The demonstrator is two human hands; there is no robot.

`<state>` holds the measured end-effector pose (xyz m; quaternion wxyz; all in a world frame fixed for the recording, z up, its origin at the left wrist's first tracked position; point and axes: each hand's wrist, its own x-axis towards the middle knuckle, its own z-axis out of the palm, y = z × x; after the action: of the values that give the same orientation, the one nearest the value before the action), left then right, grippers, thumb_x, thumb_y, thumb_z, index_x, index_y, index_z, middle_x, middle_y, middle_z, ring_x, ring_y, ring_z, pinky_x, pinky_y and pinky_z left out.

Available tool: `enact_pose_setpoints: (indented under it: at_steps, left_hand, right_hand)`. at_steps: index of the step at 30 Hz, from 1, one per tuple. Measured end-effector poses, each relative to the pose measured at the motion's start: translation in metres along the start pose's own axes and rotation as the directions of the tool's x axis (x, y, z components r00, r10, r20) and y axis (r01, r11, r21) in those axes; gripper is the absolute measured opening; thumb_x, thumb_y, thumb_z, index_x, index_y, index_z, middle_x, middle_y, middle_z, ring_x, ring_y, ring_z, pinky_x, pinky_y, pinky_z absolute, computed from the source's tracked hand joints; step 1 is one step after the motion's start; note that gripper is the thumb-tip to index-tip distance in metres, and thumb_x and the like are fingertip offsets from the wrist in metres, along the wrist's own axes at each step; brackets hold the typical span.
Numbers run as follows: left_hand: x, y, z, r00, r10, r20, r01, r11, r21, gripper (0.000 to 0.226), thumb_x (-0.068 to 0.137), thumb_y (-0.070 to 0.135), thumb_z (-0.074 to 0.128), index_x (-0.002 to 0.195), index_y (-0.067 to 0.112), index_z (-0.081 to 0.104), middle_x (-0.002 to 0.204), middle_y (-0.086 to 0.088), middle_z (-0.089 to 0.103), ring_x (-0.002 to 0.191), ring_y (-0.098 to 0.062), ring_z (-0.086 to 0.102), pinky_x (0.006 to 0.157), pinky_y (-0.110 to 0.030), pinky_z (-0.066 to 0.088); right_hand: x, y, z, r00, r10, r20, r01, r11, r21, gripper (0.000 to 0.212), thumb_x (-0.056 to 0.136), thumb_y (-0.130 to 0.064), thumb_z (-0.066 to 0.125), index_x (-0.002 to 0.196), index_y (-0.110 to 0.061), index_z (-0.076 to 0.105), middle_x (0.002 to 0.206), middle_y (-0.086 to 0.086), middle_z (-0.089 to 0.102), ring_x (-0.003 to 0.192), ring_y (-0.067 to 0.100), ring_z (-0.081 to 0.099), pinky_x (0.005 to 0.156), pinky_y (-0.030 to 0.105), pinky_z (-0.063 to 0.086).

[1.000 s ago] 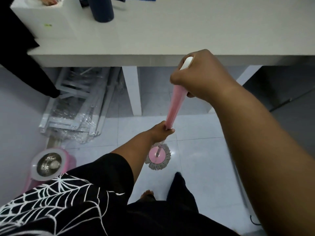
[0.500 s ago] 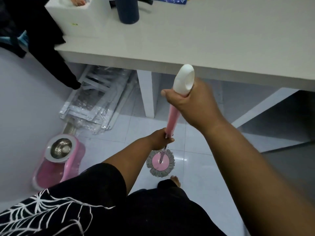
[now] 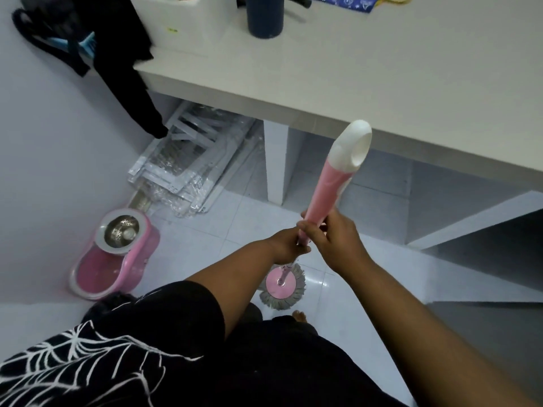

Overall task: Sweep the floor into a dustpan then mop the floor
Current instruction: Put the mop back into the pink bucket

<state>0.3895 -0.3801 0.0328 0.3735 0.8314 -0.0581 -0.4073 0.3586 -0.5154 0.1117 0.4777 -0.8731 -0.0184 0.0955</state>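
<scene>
A spin mop stands upright in front of me, its pink handle [image 3: 326, 189] ending in a white cap [image 3: 352, 148]. Its round pink and grey mop head [image 3: 281, 287] rests on the white tiled floor [image 3: 229, 218], close to my bare toes [image 3: 299, 315]. My left hand [image 3: 286, 245] grips the shaft low down. My right hand [image 3: 332, 240] grips the shaft right beside it, at the lower end of the pink handle. A pink mop bucket [image 3: 114, 254] with a steel spinner basket sits on the floor to the left, by the wall.
A white table [image 3: 396, 77] spans the upper view, with a dark cup [image 3: 264, 16] and a white box [image 3: 176, 22] on it. Plastic-wrapped white frames [image 3: 188, 163] lean under the table. Black clothing [image 3: 123, 63] hangs at the left. The table leg [image 3: 276, 163] stands behind the mop.
My right hand has slid down from the white cap to the lower end of the pink handle, next to my left hand. The mop head has come nearer my feet.
</scene>
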Motion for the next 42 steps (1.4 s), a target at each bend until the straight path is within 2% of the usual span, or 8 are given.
enact_pose_setpoints:
  at_steps: [3,10,15,19,22,26,33,42]
  left_hand:
    - [-0.006,-0.005,-0.004,1.000,0.015,0.009,-0.015,1.000,0.017,0.036,0.096,0.027,0.049,0.132,0.023,0.051,0.127,-0.005,0.060,0.110,-0.024,0.058,0.097,-0.040,0.049]
    - [-0.013,-0.023,-0.019,0.999,0.011,-0.037,-0.012,0.999,-0.031,0.038,0.095,0.037,0.054,0.132,0.026,0.051,0.123,-0.001,0.061,0.108,-0.021,0.059,0.096,-0.037,0.049]
    - [-0.029,-0.048,-0.037,0.986,-0.019,-0.165,-0.006,0.988,-0.154,0.035,0.093,0.037,0.060,0.127,0.030,0.055,0.124,0.007,0.060,0.107,-0.010,0.054,0.090,-0.025,0.042]
    - [-0.044,-0.052,-0.066,0.969,-0.011,-0.245,-0.046,0.973,-0.225,0.008,0.088,0.040,0.065,0.094,0.037,0.059,0.097,0.016,0.062,0.091,-0.007,0.058,0.076,-0.020,0.042]
    - [-0.058,-0.057,-0.092,0.950,0.024,-0.310,-0.129,0.938,-0.321,0.024,0.085,0.032,0.071,0.108,0.028,0.067,0.108,0.009,0.069,0.101,-0.010,0.063,0.089,-0.023,0.048]
    - [-0.080,-0.065,-0.126,0.906,0.021,-0.423,-0.203,0.898,-0.391,0.013,0.080,0.018,0.077,0.090,0.026,0.072,0.095,0.005,0.073,0.096,-0.015,0.068,0.094,-0.032,0.051]
    - [-0.129,-0.086,-0.178,0.804,-0.037,-0.593,-0.327,0.806,-0.494,0.027,0.078,0.013,0.080,0.093,0.034,0.074,0.091,0.018,0.074,0.088,0.005,0.068,0.074,-0.006,0.049]
    - [-0.191,-0.133,-0.247,0.651,-0.066,-0.757,-0.394,0.822,-0.410,0.024,0.077,0.020,0.081,0.089,0.038,0.074,0.089,0.020,0.074,0.087,0.006,0.068,0.082,-0.014,0.051]
  right_hand:
    - [-0.007,0.027,0.025,0.994,0.083,0.077,-0.078,0.995,-0.065,0.030,0.089,-0.032,0.063,0.116,-0.022,0.054,0.106,-0.009,0.064,0.099,0.010,0.062,0.086,0.032,0.054]
    - [0.010,0.014,0.034,0.990,0.078,0.120,-0.061,0.988,-0.144,0.028,0.088,-0.031,0.065,0.115,-0.023,0.058,0.108,-0.003,0.068,0.100,0.015,0.062,0.080,0.021,0.045]
    - [0.025,-0.034,0.026,0.993,-0.074,0.092,0.088,0.982,-0.166,0.016,0.087,-0.031,0.066,0.100,-0.026,0.059,0.084,-0.010,0.066,0.078,0.004,0.062,0.066,0.016,0.046]
    - [0.042,-0.091,0.020,0.968,-0.205,0.142,0.228,0.958,-0.174,0.019,0.087,-0.031,0.065,0.104,-0.022,0.061,0.086,-0.009,0.068,0.077,0.003,0.063,0.066,0.016,0.048]
    - [0.056,-0.131,0.015,0.949,-0.272,0.159,0.291,0.950,-0.115,0.027,0.088,-0.032,0.065,0.113,-0.025,0.062,0.095,-0.016,0.068,0.086,-0.005,0.063,0.071,0.008,0.046]
    - [0.077,-0.178,0.018,0.916,-0.341,0.213,0.359,0.932,-0.049,0.028,0.087,-0.034,0.065,0.114,-0.027,0.063,0.098,-0.018,0.068,0.089,-0.005,0.063,0.076,0.013,0.048]
    - [0.106,-0.246,0.057,0.870,-0.433,0.238,0.425,0.901,0.084,0.032,0.075,-0.050,0.067,0.106,-0.042,0.064,0.095,-0.028,0.068,0.090,-0.007,0.064,0.070,0.005,0.048]
    - [0.131,-0.287,0.149,0.802,-0.457,0.384,0.498,0.867,-0.008,0.012,0.085,-0.027,0.068,0.097,-0.028,0.065,0.090,-0.011,0.069,0.087,0.005,0.065,0.085,0.033,0.054]
